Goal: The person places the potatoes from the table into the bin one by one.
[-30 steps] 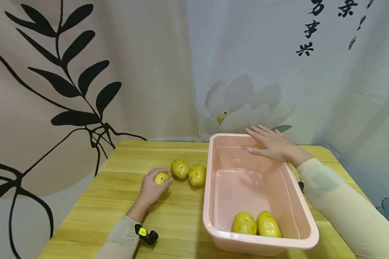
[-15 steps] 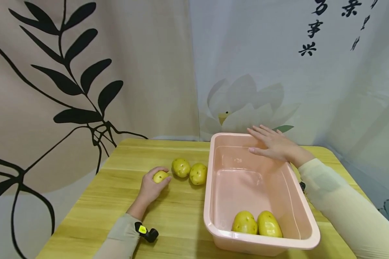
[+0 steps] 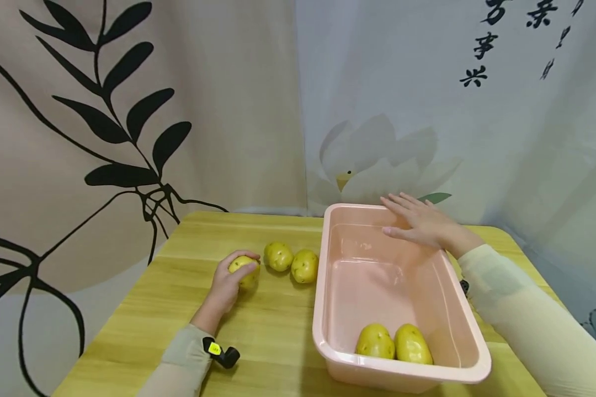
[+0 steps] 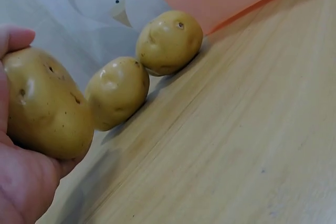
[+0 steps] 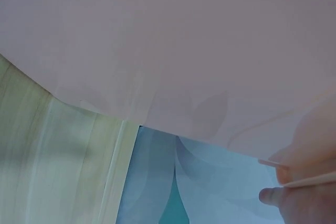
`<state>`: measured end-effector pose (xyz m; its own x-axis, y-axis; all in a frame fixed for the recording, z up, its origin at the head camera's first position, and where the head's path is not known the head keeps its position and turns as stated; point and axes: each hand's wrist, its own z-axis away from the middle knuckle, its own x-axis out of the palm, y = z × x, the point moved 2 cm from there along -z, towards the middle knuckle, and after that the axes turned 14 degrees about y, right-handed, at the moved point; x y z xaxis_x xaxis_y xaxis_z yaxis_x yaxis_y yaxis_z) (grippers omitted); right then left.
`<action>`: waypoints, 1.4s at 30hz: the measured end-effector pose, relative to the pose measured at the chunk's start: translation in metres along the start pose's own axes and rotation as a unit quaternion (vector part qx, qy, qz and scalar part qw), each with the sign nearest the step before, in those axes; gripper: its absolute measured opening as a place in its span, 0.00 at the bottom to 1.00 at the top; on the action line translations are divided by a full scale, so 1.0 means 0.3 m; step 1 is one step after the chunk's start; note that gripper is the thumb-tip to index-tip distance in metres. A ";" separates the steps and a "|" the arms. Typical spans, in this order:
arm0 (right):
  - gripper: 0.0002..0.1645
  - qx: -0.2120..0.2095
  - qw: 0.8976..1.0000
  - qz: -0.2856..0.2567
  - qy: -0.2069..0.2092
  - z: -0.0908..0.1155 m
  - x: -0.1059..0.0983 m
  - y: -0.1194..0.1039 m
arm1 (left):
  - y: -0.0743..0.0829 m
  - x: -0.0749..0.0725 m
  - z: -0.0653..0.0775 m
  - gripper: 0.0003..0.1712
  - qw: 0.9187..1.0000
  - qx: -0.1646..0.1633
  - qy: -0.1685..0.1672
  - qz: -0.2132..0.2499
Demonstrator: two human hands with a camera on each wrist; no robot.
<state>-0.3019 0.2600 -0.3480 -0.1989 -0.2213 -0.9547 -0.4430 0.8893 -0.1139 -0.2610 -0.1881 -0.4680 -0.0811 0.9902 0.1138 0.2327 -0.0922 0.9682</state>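
Observation:
My left hand (image 3: 223, 288) grips a yellow potato (image 4: 50, 106), with fingers and thumb around its sides. The left wrist view shows this potato raised off the wood. Just to its right, a second potato (image 3: 278, 257) and a third potato (image 3: 304, 266) lie side by side on the table. At the far right corner of a pink plastic basin (image 3: 319, 309), my right hand (image 3: 422, 223) rests on the rim with its fingers extended and thumb inside. In the basin's near end lie two more potatoes, one rounder potato (image 3: 375, 342) and one longer potato (image 3: 413, 344).
The wooden table (image 3: 273, 331) reaches back to a hanging printed curtain (image 3: 238, 110). The basin's tall wall stands just right of the loose potatoes. A small black camera (image 3: 223, 353) is strapped to my left wrist.
My left hand has turned slightly and lifted its potato a little off the table, shifting slightly left. My right hand and the basin stay put. The head view has drifted slightly.

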 end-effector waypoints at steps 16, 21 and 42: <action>0.50 0.005 1.000 -0.005 0.000 0.002 -0.008 -0.008 | 0.018 0.031 0.004 0.11 0.968 -0.072 -0.095 0.220; 0.49 0.005 1.000 -0.006 0.000 0.001 -0.004 -0.004 | 0.042 0.051 0.013 0.14 0.950 -0.079 -0.137 0.270; 0.49 0.011 1.000 -0.015 -0.006 0.014 -0.002 -0.008 | 0.152 0.127 0.068 0.18 0.906 -0.100 -0.235 0.337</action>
<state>-0.2971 0.2595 -0.3482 -0.1753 -0.2444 -0.9537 -0.4299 0.8905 -0.1492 -0.2337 -0.1524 -0.4241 0.4475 0.6328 0.6319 -0.1089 -0.6628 0.7408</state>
